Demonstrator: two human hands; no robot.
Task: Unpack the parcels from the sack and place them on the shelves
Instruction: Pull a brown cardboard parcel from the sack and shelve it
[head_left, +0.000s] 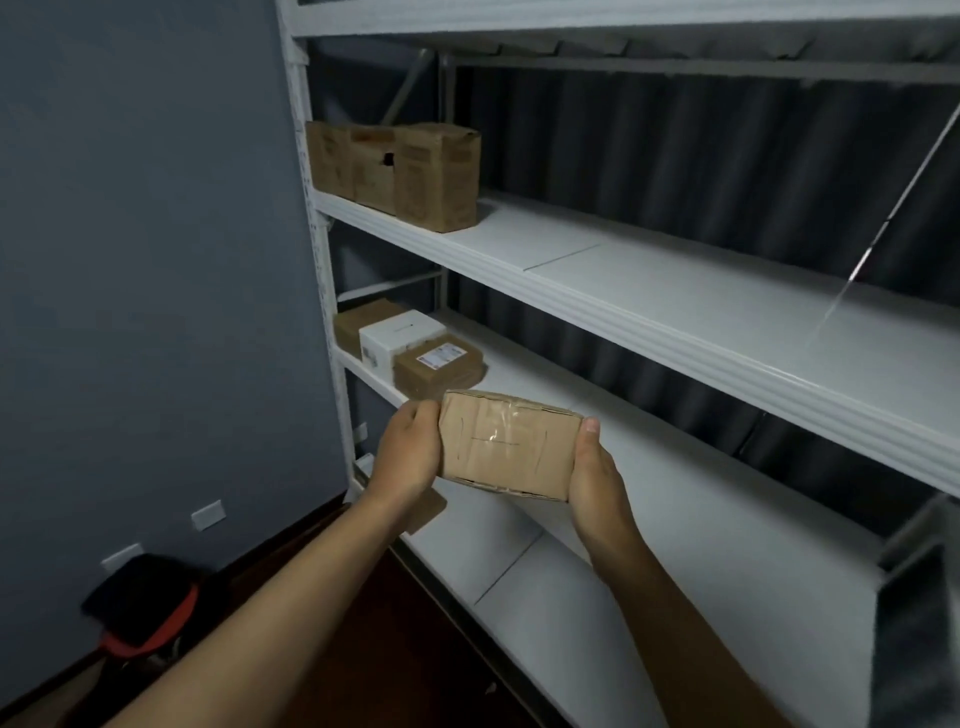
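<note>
both hands, left hand (404, 453) and right hand (597, 478), are clamped on the ends of a taped brown parcel (506, 448) at frame centre, before the lower shelf (597, 519). several parcels (410, 348) are already shelved at left; this one remains unplaced.

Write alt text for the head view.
Both hands, left hand and right hand, hold a taped brown parcel by its ends before white shelves. Three brown boxes stand on the upper shelf.

arms: both extended forward | left hand (408, 452): gripping | right hand (597, 475): gripping, thumb up
</note>
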